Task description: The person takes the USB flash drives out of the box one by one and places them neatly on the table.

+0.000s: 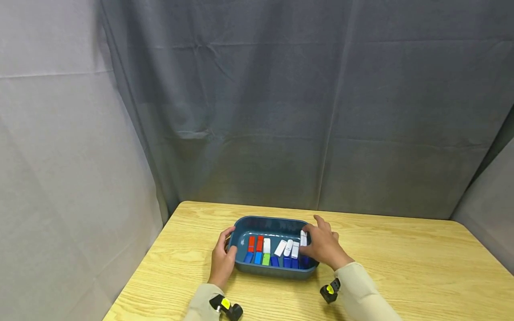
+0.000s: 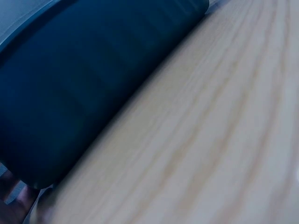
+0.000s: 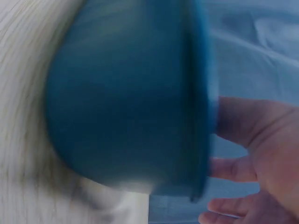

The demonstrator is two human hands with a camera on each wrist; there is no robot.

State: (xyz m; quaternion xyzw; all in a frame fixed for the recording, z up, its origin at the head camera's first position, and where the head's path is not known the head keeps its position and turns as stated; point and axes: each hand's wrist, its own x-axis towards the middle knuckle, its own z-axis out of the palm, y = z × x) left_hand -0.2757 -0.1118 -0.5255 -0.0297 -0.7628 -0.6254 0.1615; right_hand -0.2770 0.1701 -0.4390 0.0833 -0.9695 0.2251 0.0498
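Note:
A dark teal plastic tub (image 1: 273, 270) stands on the table, with small flat oblong pieces lying in rows inside. My left hand (image 1: 223, 262) grips the tub's left end, thumb at the rim and fingers along the outer side. Reaching over the right end, my right hand (image 1: 324, 244) pinches a white oblong piece (image 1: 303, 238) between thumb and index finger. Its other fingers are spread. To the left of that piece lie several more white pieces (image 1: 280, 248) and red pieces (image 1: 259, 243). Along the near side are blue pieces (image 1: 275, 261) and a green piece (image 1: 266, 259).
The wooden table (image 1: 401, 263) extends on both sides of the tub. A dark grey curtain (image 1: 257, 111) hangs behind its far edge, and a pale curtain (image 1: 68, 178) hangs at the left. Each wrist wears a small black camera (image 1: 329, 290).

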